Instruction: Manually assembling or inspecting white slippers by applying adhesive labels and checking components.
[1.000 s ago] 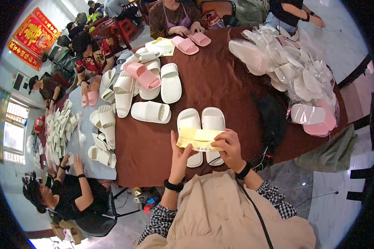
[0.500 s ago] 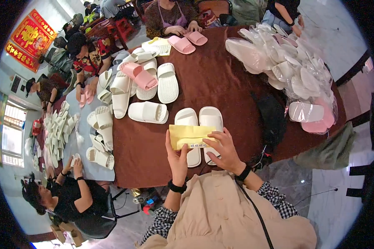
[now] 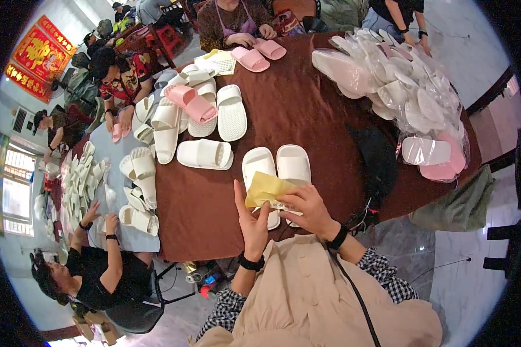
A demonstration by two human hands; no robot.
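A yellow sticker sheet [image 3: 265, 187] with a row of small printed labels along its lower edge is held up in front of me. My left hand [image 3: 252, 226] grips its lower left part with the thumb in front, the forefinger stretched up beside it. At the right end, the closed fingers of my right hand [image 3: 312, 209] pinch the sheet and partly cover the labels. Behind it on the table lie two white slippers [image 3: 294, 163] side by side, toes away from me. The sheet and my hands hide their heel ends in part.
More white slippers [image 3: 205, 154] and a pink slipper [image 3: 192, 104] lie to the left on the brown tablecloth [image 3: 272, 104]. Plastic-wrapped slippers [image 3: 408, 95] heap up at the far right. Co-workers sit opposite and along a grey-topped table [image 3: 107, 191] on the left.
The sheet has gone from flat to tilted and bent, its right side now under my right hand. My right fingers have closed in on it. The slippers have not been moved.
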